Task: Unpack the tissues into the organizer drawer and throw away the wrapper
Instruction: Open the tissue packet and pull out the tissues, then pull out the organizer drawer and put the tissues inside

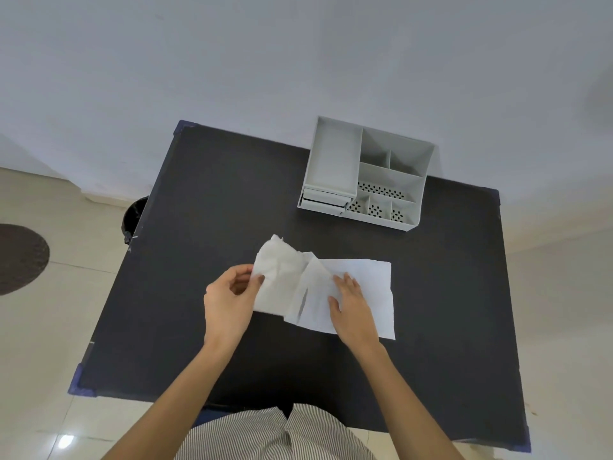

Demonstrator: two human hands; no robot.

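White tissues lie unfolded on the black table, in the middle. My left hand pinches the crumpled left part of the tissue between thumb and fingers and lifts it a little. My right hand rests flat on the tissue's middle, fingers spread, pressing it down. The grey organizer stands at the table's far edge, with its small drawer at its front left. No wrapper is visible.
A black bin stands on the floor left of the table, mostly hidden by the table edge. A dark round mat lies on the tiled floor at far left. A pale wall rises behind the table.
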